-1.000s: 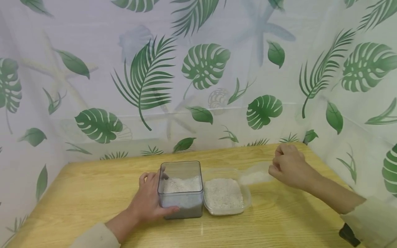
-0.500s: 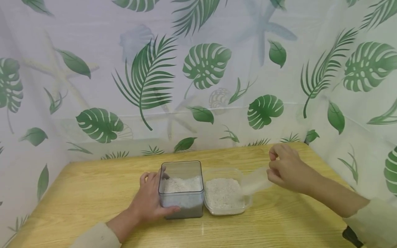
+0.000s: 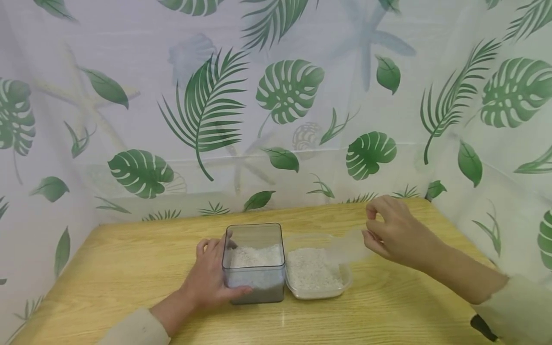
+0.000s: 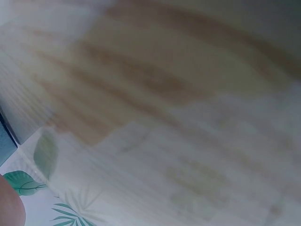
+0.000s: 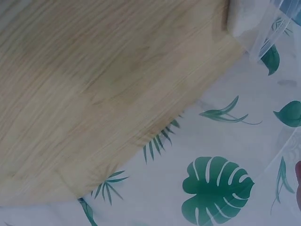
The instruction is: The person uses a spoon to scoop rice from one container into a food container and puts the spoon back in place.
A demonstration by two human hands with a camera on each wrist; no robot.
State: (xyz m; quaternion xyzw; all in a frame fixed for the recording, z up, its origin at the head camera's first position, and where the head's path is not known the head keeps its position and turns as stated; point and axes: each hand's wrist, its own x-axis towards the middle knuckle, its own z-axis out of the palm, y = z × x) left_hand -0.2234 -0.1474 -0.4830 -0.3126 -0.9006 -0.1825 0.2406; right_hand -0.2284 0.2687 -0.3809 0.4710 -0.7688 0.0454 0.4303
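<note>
My left hand (image 3: 208, 277) grips a square, clear grey-tinted canister (image 3: 254, 282) from its left side, thumb across the front and fingers behind. Whitish grains, perhaps rice, fill its lower part. Against its right side stands a shallow clear plastic tub (image 3: 319, 293), heaped with the same pale grains (image 3: 312, 268). With curled fingers my right hand (image 3: 398, 235) pinches the end of a translucent scoop (image 3: 347, 247), which hovers over the tub's back right part. The scoop is blurred, so its contents cannot be told. In the right wrist view, clear plastic (image 5: 267, 33) shows at the upper right.
Both containers stand on a wooden table (image 3: 151, 258). Behind and beside it hangs a white leaf-print curtain (image 3: 241, 120). A dark object (image 3: 483, 327) shows below my right sleeve (image 3: 513, 302).
My right hand has moved left, bringing the scoop from the tub's right side to over its back right part. The scoop dipped lower on the way. My left hand stays on the canister.
</note>
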